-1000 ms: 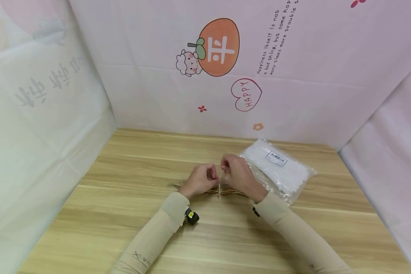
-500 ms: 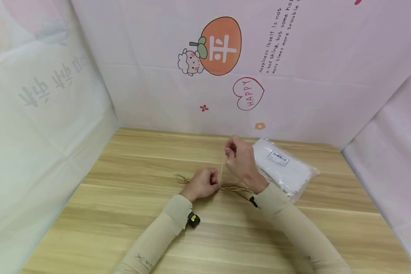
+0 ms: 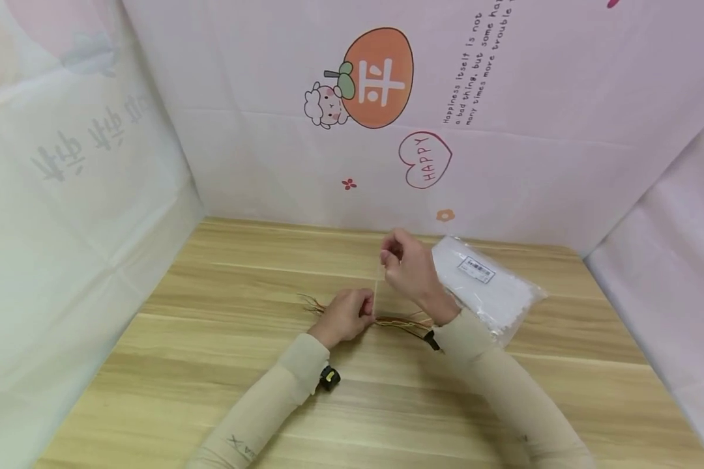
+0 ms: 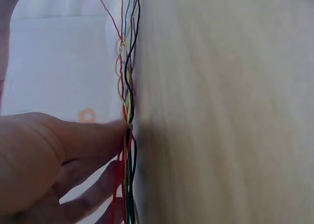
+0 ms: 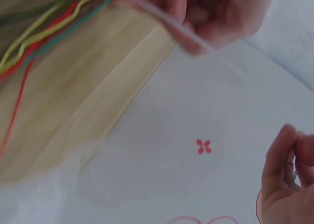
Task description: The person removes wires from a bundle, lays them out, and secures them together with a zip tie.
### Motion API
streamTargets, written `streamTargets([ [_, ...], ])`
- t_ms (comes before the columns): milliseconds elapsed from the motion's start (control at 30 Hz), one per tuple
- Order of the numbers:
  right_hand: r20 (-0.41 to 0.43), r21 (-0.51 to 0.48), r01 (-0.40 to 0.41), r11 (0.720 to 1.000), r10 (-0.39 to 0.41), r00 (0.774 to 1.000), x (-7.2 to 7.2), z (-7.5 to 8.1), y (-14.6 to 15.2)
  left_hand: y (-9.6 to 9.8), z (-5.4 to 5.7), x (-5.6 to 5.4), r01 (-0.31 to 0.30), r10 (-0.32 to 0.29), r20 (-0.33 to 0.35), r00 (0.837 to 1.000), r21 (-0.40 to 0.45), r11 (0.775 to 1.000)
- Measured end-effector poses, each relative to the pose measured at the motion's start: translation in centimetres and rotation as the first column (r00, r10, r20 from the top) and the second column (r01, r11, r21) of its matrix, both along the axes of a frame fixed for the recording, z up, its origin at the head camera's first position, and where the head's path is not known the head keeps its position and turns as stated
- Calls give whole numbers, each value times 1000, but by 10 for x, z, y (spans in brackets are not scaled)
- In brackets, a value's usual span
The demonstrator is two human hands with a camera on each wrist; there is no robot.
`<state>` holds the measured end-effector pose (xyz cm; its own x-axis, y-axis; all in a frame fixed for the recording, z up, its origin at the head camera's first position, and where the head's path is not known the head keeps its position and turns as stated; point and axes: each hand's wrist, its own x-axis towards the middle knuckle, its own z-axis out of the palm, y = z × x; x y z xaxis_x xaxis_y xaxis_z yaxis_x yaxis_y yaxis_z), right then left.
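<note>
A bundle of thin coloured wires (image 3: 407, 323), red, yellow, green and black, runs sideways across the wooden table in the head view. My left hand (image 3: 345, 315) pinches it near the middle between thumb and fingers. At that spot the small pale head of a cable tie (image 4: 129, 126) sits against the wires in the left wrist view. The tie's thin white tail (image 3: 377, 286) rises straight from the left fingertips. Above and to the right, my right hand (image 3: 413, 268) has curled fingers at the tail's upper end, which they hide.
A clear plastic bag (image 3: 504, 296) of white strips, with a barcode label (image 3: 476, 268), lies right of the hands, partly behind the right wrist. Printed white cloth (image 3: 258, 150) walls in the table (image 3: 211, 365) at the back and both sides.
My right hand has moved up and away from the left hand, and the tie's tail now stretches between them. My left hand has stayed almost in place at the bundle.
</note>
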<state>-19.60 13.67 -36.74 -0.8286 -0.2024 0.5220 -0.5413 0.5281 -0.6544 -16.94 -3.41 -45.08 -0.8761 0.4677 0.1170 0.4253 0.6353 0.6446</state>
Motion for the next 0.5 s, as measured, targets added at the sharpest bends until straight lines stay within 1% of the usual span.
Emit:
streamTargets([
  [67,43,2,-12,1000,12,999,-6,3,5,-2,2,1,15,-15,2,1000,-24,1000],
  [133,71,-24,-20,1000,22,997,-10,4,11,-5,4,2,19,-19,5,1000,-60,998],
  [233,104,-50,-13,999,18,994,-15,1,20,-8,7,3,4,-4,7,1000,-105,994],
  [300,132,-30,0,1000,4,991,-14,-1,23,-9,8,2,-5,7,16,1000,-115,993],
  [333,148,-4,4,1000,-4,989,-13,-2,24,-10,9,1,-7,10,23,1000,-115,993],
  [400,186,84,-7,996,-8,982,-9,-4,23,-11,10,-1,-10,15,39,999,-105,994],
  [467,236,196,-62,979,14,972,-3,-5,21,-11,12,-3,-13,17,48,999,-90,996],
  [500,260,260,-101,960,31,965,0,-6,20,-12,13,-4,-10,14,49,999,-82,997],
])
